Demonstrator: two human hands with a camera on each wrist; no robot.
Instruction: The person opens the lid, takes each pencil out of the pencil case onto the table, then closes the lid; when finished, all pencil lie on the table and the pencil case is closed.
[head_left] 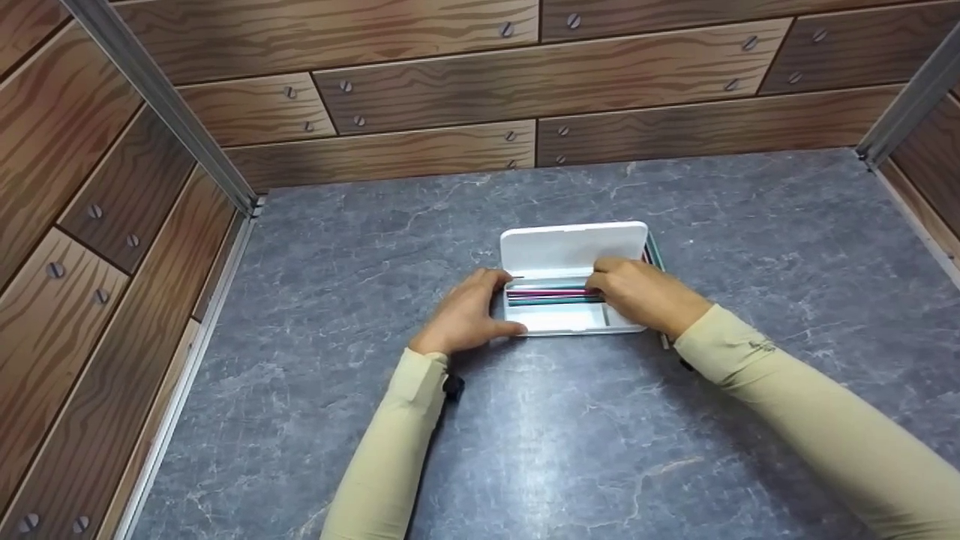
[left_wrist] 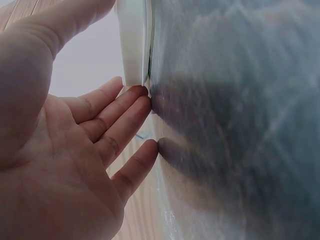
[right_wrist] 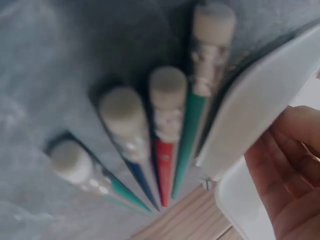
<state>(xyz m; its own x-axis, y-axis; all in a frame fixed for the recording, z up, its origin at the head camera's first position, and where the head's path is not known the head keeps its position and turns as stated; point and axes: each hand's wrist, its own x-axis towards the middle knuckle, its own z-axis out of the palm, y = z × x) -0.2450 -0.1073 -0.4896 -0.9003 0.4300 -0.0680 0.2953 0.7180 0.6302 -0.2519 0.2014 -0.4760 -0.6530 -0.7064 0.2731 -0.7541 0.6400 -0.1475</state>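
A white pencil case [head_left: 566,319] lies with its lid [head_left: 574,247] raised. Several teal, pink and dark pencils [head_left: 551,294] lie side by side in its back compartment. My left hand [head_left: 469,311] steadies the case's left end, thumb at the front corner and fingers at the back; in the left wrist view the fingers [left_wrist: 122,125] are nearly straight. Over the right half of the case, my right hand [head_left: 641,292] pinches a pencil at its right end; the fingertips partly hide it. In the right wrist view its curled fingers [right_wrist: 280,170] show beside the raised lid.
Several eraser-tipped pencils, among them a red pencil [right_wrist: 164,165] and a blue pencil [right_wrist: 139,175], lie on the table just right of the case. The grey marbled table [head_left: 360,300] is bordered by wood-patterned walls [head_left: 450,90].
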